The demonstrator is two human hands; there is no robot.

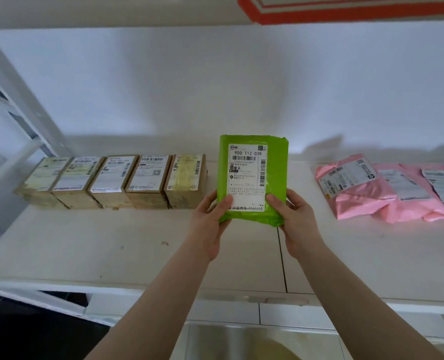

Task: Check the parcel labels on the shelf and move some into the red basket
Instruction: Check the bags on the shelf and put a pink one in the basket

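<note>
A white shelf (pixel 111 250) spans the view, with a white wall behind it and a red-edged object (pixel 345 11) showing at the top right, only partly in view. Along the far left of the shelf stands a row of five brown cardboard boxes (pixel 111 183), side by side and touching, each with a white label on top. At the far right lie several pink mailer bags (pixel 387 190), overlapping one another, labels up. Between the two groups, a green parcel (pixel 252 178) is held upright above the shelf, its white label (pixel 246 175) facing the camera and reading "900 T12 039". The left hand (pixel 210 224) grips its lower left corner, thumb on the front. The right hand (pixel 296 224) grips the lower right corner likewise.
</note>
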